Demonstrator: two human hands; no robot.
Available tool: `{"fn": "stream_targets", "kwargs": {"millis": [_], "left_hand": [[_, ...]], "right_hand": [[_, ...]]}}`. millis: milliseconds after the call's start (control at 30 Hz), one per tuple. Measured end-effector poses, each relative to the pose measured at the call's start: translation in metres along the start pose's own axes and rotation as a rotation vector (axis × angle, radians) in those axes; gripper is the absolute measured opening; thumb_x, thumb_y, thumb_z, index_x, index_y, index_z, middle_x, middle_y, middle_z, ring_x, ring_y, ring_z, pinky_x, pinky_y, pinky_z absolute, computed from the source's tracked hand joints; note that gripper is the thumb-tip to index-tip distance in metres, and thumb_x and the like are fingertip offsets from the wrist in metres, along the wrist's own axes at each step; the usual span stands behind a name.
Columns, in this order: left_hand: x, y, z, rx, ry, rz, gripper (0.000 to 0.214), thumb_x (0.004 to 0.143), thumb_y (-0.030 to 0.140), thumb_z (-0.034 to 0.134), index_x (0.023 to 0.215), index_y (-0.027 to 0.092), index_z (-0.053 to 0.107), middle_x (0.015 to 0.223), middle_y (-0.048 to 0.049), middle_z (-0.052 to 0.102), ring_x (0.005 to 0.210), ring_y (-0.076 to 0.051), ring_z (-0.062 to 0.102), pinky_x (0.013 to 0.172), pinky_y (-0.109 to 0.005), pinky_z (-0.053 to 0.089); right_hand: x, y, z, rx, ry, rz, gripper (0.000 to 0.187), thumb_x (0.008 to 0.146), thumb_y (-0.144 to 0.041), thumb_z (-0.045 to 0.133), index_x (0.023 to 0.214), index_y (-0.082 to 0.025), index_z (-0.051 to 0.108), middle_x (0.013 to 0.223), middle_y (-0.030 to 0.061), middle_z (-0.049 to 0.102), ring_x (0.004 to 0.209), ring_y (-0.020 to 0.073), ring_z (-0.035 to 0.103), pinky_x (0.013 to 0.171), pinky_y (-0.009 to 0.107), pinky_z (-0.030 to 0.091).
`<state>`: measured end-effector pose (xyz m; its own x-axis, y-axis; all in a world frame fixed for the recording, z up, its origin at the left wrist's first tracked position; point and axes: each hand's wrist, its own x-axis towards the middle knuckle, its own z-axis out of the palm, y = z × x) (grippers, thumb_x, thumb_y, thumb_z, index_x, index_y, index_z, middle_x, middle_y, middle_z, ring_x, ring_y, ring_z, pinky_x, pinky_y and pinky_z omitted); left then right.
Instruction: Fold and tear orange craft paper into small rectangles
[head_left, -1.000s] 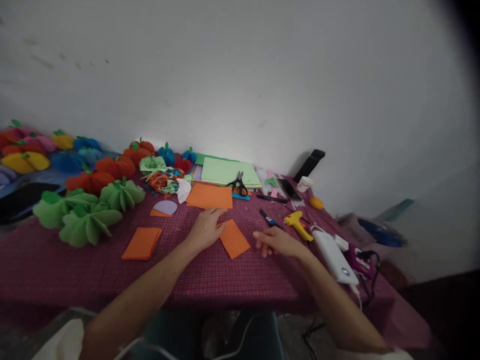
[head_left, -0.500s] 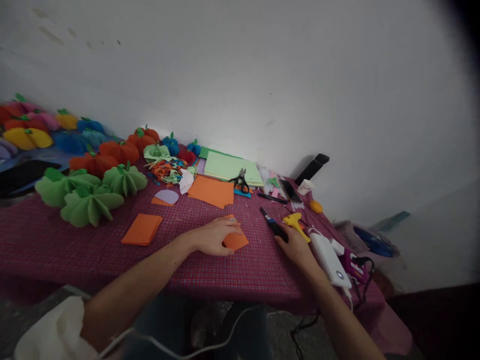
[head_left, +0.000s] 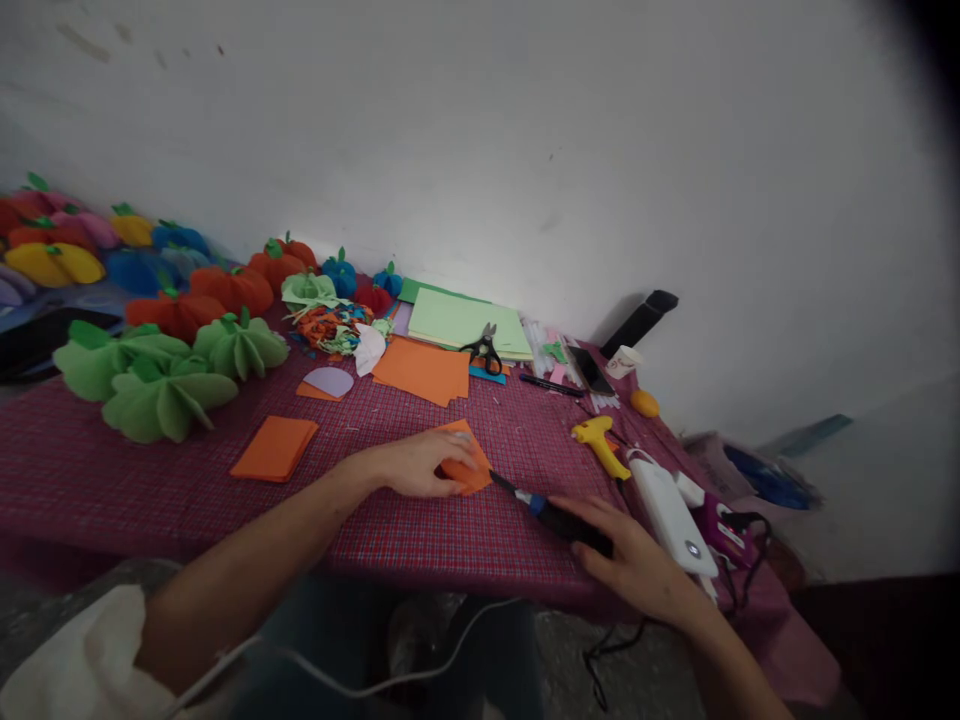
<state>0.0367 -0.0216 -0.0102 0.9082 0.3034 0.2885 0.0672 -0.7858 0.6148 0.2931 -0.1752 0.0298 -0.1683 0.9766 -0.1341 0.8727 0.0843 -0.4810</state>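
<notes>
My left hand [head_left: 431, 464] lies over a small orange paper piece [head_left: 466, 472] on the table, its bent fingers and thumb holding it. A utility knife [head_left: 551, 513] with a black and blue handle is gripped in my right hand [head_left: 626, 555]. The blade points left, its tip at the paper's right edge. Part of the paper is hidden under my left fingers. To the left lies a stack of orange paper squares [head_left: 275, 448]. Larger orange sheets [head_left: 421, 370] lie farther back, with black scissors [head_left: 484, 352] beside them.
Green paper pumpkins [head_left: 169, 400] and other coloured ones stand at the left. Paper scraps [head_left: 330, 330] are heaped at the back. A yellow glue gun [head_left: 602, 445], a white power bank [head_left: 667, 510] and a paper cup [head_left: 624, 362] are on the right of the checked cloth [head_left: 420, 535].
My right hand has picked up the utility knife from near the glue gun and brought it toward me, blade now at the orange paper. My left hand stays on the paper.
</notes>
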Motion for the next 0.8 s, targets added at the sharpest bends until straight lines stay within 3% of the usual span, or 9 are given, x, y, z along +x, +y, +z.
{"fn": "stream_targets", "kwargs": {"millis": [233,567,667,800], "left_hand": [[0.0,-0.003,0.003,-0.001,0.017,-0.049,0.027,0.071,0.019,0.052,0.097,0.019,0.059,0.111,-0.0058,0.056,0.108,-0.02,0.046,0.091,-0.031,0.033],[0.0,-0.003,0.001,0.027,0.005,-0.077,0.031,0.071,0.018,0.05,0.101,0.021,0.058,0.111,-0.0038,0.057,0.105,-0.02,0.048,0.087,-0.029,0.035],[0.0,-0.002,0.002,0.043,0.02,-0.083,0.032,0.073,0.024,0.051,0.104,0.02,0.057,0.114,-0.0047,0.055,0.107,-0.02,0.046,0.09,-0.029,0.033],[0.005,-0.004,0.009,0.122,0.104,-0.143,0.036,0.085,0.034,0.033,0.111,0.019,0.052,0.121,-0.0054,0.049,0.116,-0.016,0.038,0.098,-0.029,0.024]], "right_hand": [[-0.012,-0.005,0.012,-0.02,-0.034,-0.014,0.051,0.072,-0.019,0.046,0.121,-0.031,0.043,0.118,0.0035,0.048,0.107,0.0213,0.045,0.092,0.038,0.035],[-0.005,-0.014,0.019,-0.069,-0.008,-0.026,0.048,0.074,-0.021,0.045,0.121,-0.029,0.042,0.116,0.0056,0.047,0.106,0.021,0.045,0.092,0.04,0.035],[-0.003,-0.016,0.023,-0.091,0.014,-0.033,0.048,0.074,-0.02,0.044,0.121,-0.028,0.041,0.114,0.0061,0.047,0.105,0.0198,0.045,0.092,0.038,0.035],[-0.001,-0.014,0.03,-0.125,0.064,-0.038,0.048,0.073,-0.02,0.045,0.121,-0.027,0.042,0.113,0.0072,0.047,0.104,0.0205,0.046,0.091,0.038,0.037]]}}
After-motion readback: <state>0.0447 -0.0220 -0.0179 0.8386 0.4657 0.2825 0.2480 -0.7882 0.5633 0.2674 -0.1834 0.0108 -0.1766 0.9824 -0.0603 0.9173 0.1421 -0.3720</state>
